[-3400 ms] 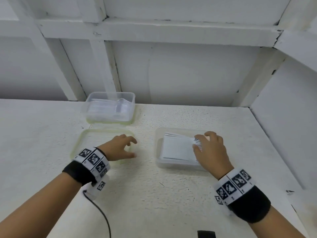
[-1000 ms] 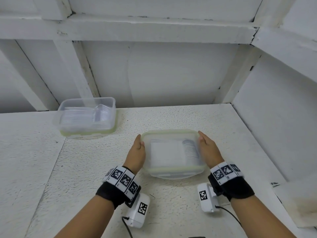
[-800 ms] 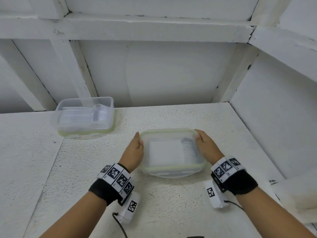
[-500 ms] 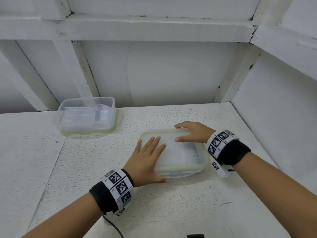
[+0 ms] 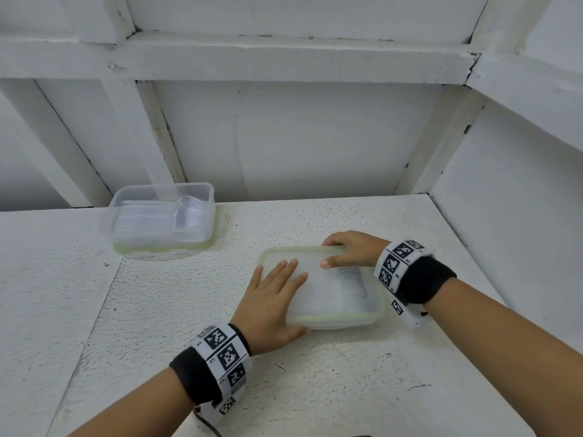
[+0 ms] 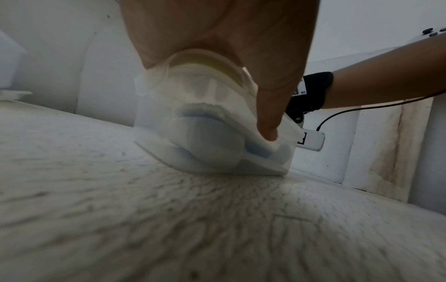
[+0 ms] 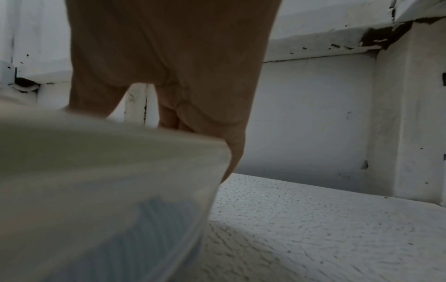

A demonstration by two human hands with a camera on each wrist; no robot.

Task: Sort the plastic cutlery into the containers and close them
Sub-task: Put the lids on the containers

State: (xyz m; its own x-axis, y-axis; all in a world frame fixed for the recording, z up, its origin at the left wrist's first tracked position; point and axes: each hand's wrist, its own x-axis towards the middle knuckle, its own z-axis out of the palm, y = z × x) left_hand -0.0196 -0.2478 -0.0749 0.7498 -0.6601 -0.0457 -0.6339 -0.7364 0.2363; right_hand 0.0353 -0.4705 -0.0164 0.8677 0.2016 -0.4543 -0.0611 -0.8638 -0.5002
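since a second ago both hands have moved from the sides of the near container [image 5: 321, 291] onto its lid [image 5: 318, 279]. head view: the left hand [image 5: 271, 304] lies flat, fingers straight, on the lid's left half; the right hand [image 5: 350, 250] presses the far edge, fingers lightly bent. the container's long axis runs left-right; the far container [image 5: 161, 222] sits left beyond it. left wrist: thumb [image 6: 267, 118] against the container's wall. right wrist: fingers [image 7: 193, 118] over the lid's rim.
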